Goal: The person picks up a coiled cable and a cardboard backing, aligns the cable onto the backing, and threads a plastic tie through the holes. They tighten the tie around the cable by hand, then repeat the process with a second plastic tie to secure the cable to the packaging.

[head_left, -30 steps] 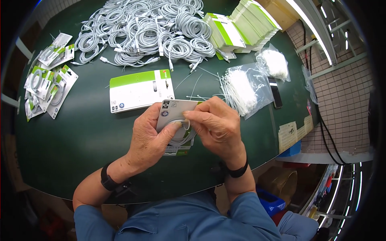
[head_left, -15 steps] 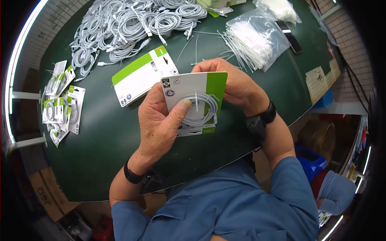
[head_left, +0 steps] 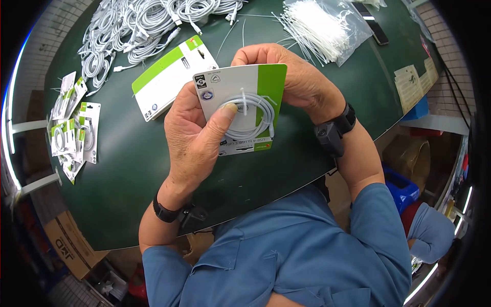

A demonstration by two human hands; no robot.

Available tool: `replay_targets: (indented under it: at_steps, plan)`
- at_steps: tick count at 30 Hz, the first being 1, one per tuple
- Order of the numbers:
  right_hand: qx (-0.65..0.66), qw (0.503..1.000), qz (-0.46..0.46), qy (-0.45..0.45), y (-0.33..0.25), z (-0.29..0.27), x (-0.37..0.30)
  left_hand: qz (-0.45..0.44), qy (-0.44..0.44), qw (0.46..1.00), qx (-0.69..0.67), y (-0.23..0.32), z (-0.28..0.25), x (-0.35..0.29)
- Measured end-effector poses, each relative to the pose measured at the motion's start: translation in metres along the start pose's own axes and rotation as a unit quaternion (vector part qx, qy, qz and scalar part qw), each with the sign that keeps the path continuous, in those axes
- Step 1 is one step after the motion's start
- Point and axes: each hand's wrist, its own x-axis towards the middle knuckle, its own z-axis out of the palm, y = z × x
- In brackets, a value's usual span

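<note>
My left hand [head_left: 192, 135] grips a white and green packaging card [head_left: 229, 84] by its left side, its thumb pressing on the coiled pale grey cable [head_left: 265, 121] on the card's face. A clear white cable tie [head_left: 243, 102] crosses the top of the coil, and the cable's ends lie at the coil's right side. Behind the card's upper right edge is my right hand [head_left: 307, 82], its fingers curled. The card hides those fingertips and whatever they pinch.
Beyond the hands lie a stack of flat cards [head_left: 171, 77] and a heap of coiled cables [head_left: 138, 28]. Loose cable ties [head_left: 317, 30] spill from a plastic bag, near a phone [head_left: 377, 30]. Carded cables [head_left: 69, 133] pile up at left. A person's sleeve [head_left: 432, 233] shows at lower right.
The whole view has shifted, so table, hands and card sit higher and slightly left in the picture. The grip on the card and the coil's place on it look the same.
</note>
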Motion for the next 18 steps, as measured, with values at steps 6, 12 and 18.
replay_targets:
  at_steps: [6,12,18]
  plan:
    - [-0.301,0.939,-0.084,0.142,-0.006,0.016,-0.006,-0.007,-0.004,1.0,-0.017,0.001,0.005,-0.007]
    - [-0.371,0.906,-0.125,0.16,0.007,0.022,-0.003,-0.01,0.027,0.997,0.068,0.001,0.006,-0.006]
    - [-0.474,0.809,-0.262,0.228,0.001,0.026,0.001,-0.044,0.043,0.996,0.064,0.005,-0.007,-0.001]
